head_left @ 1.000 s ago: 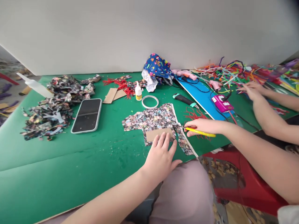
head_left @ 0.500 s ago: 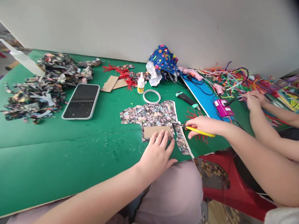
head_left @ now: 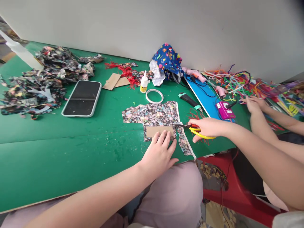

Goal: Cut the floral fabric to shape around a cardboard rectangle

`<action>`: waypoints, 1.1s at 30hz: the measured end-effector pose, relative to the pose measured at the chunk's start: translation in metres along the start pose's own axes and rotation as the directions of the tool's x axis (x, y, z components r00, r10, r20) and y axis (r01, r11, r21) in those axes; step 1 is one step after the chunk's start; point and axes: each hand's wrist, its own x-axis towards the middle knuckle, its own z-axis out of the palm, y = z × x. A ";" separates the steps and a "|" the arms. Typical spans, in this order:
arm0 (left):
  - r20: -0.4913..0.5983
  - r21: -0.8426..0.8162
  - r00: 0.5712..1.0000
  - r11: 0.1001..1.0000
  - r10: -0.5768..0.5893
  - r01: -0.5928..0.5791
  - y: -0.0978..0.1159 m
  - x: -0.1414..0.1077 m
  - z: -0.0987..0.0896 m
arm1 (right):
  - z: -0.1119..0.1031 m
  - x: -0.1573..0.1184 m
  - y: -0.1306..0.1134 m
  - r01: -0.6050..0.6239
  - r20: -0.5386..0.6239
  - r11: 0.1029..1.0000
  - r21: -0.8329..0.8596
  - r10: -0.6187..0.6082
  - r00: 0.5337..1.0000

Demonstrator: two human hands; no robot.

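Observation:
My left hand [head_left: 160, 150] lies with fingers spread on a small brown cardboard rectangle [head_left: 155, 131], pressing it against a piece of dark floral fabric [head_left: 152, 114]. In my right hand [head_left: 209, 127] is a pair of yellow-handled scissors [head_left: 201, 135]. Their blades reach leftward into the fabric, just above the cardboard's right end. A cut strip with a white edge [head_left: 186, 142] hangs down to the right of the cardboard, toward the table's front edge. Red threads [head_left: 196, 114] lie partly behind my right hand.
Beyond the fabric are a tape roll [head_left: 154, 96], a small glue bottle [head_left: 143, 83] and a utility knife [head_left: 190, 100]. A phone [head_left: 82, 98] and heaped fabric scraps [head_left: 47, 82] lie left. At right, another person's hands [head_left: 255, 104] are near colourful pipe cleaners [head_left: 247, 84].
The scissors' handles have spread apart, with my right hand's fingers further apart. My left hand stays on the cardboard. The view has shifted slightly.

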 end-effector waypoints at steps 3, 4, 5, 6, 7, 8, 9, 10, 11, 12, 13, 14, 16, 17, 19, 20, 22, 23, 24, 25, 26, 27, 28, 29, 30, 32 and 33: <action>-0.003 -0.003 1.000 1.000 -0.003 0.003 0.000 0.000 0.000 | -0.001 0.003 0.001 0.020 0.067 0.996 0.090 -0.026 0.997; -0.003 -0.002 1.000 1.000 -0.003 0.003 -0.001 0.000 0.000 | -0.002 0.004 0.001 0.026 0.078 0.993 0.119 -0.036 0.996; -0.003 -0.002 1.000 1.000 -0.004 0.004 -0.001 0.001 0.000 | -0.003 0.006 0.000 0.033 0.086 0.989 0.144 -0.046 0.995; -0.001 -0.002 1.000 1.000 -0.004 0.004 -0.001 0.001 0.001 | -0.005 0.007 -0.001 0.043 0.093 0.986 0.164 -0.059 0.994; 0.000 -0.003 1.000 1.000 -0.005 0.005 0.000 0.001 0.002 | -0.007 0.008 -0.001 0.057 0.098 0.983 0.175 -0.075 0.992; 0.001 -0.004 1.000 1.000 -0.006 0.006 0.000 0.001 0.003 | -0.009 0.010 -0.001 0.072 0.102 0.981 0.178 -0.091 0.991; 0.001 -0.006 1.000 1.000 -0.007 0.007 0.001 0.001 0.004 | -0.011 0.011 -0.002 0.087 0.102 0.981 0.171 -0.105 0.989; 0.000 -0.011 1.000 1.000 -0.008 0.008 0.002 -0.001 0.004 | -0.014 0.013 -0.002 0.098 0.099 0.983 0.156 -0.114 0.989; -0.003 -0.020 1.000 1.000 -0.006 0.006 0.002 -0.002 0.004 | -0.017 0.014 -0.002 0.104 0.092 0.985 0.135 -0.117 0.989; -0.007 -0.035 1.000 0.999 -0.004 0.003 0.001 -0.004 0.002 | -0.019 0.015 -0.002 0.107 0.081 0.988 0.112 -0.116 0.990; -0.016 -0.059 1.000 0.998 -0.002 0.001 0.000 -0.005 -0.002 | -0.022 0.015 -0.002 0.108 0.068 0.990 0.094 -0.114 0.991; -0.030 -0.088 1.000 0.996 0.000 -0.003 -0.004 -0.005 -0.008 | -0.023 0.016 -0.001 0.111 0.058 0.990 0.083 -0.116 0.992; -0.070 -0.147 0.997 0.989 -0.010 0.000 -0.017 0.001 -0.025 | -0.025 0.016 -0.001 0.124 0.046 0.989 0.079 -0.128 0.991; -0.092 -0.159 0.996 0.987 -0.013 -0.002 -0.026 0.008 -0.034 | -0.025 0.016 -0.001 0.130 0.039 0.988 0.083 -0.134 0.990; -0.115 -0.151 0.993 0.988 -0.025 0.007 -0.049 0.033 -0.050 | -0.022 0.016 -0.001 0.114 -0.001 0.989 0.090 -0.114 0.993; -0.106 -0.156 0.994 0.988 0.003 -0.020 -0.060 0.049 -0.056 | -0.020 0.016 0.000 0.096 -0.031 0.991 0.095 -0.093 0.995; -0.045 -0.219 0.997 0.973 0.060 -0.069 -0.080 0.086 -0.057 | -0.015 0.015 0.000 0.063 -0.106 0.992 0.112 -0.051 0.993; 0.017 -0.249 0.993 0.962 0.117 -0.109 -0.087 0.104 -0.053 | -0.011 0.014 0.001 0.047 -0.142 0.992 0.118 -0.030 0.989; 0.056 -0.249 0.985 0.958 0.161 -0.142 -0.093 0.120 -0.047 | -0.008 0.012 0.001 0.034 -0.169 0.992 0.119 -0.013 0.986; 0.093 -0.245 0.973 0.952 0.213 -0.185 -0.096 0.133 -0.038 | -0.005 0.011 0.001 0.021 -0.186 0.994 0.112 0.000 0.983; 0.112 -0.247 0.959 0.942 0.261 -0.227 -0.099 0.143 -0.029 | -0.002 0.010 0.001 0.004 -0.198 0.996 0.094 0.015 0.980; 0.112 -0.257 0.946 0.929 0.304 -0.267 -0.101 0.149 -0.020 | 0.000 0.009 0.002 -0.014 -0.201 0.997 0.070 0.028 0.979; 0.095 -0.272 0.936 0.913 0.340 -0.304 -0.102 0.152 -0.011 | 0.001 0.008 0.002 -0.025 -0.197 0.999 0.046 0.033 0.980; 0.065 -0.287 0.933 0.902 0.354 -0.323 -0.103 0.153 -0.004 | 0.002 0.008 0.003 -0.022 -0.191 0.999 0.030 0.028 0.981; 0.029 -0.299 0.934 0.894 0.357 -0.333 -0.104 0.153 0.002 | 0.002 0.007 0.003 -0.010 -0.188 1.000 0.028 0.015 0.982; -0.036 -0.320 0.937 0.884 0.347 -0.340 -0.106 0.149 0.010 | 0.001 0.007 0.005 0.025 -0.182 0.998 0.065 -0.013 0.983; -0.061 -0.330 0.938 0.880 0.341 -0.341 -0.107 0.148 0.013 | 0.001 0.007 0.006 0.043 -0.169 0.994 0.098 -0.026 0.985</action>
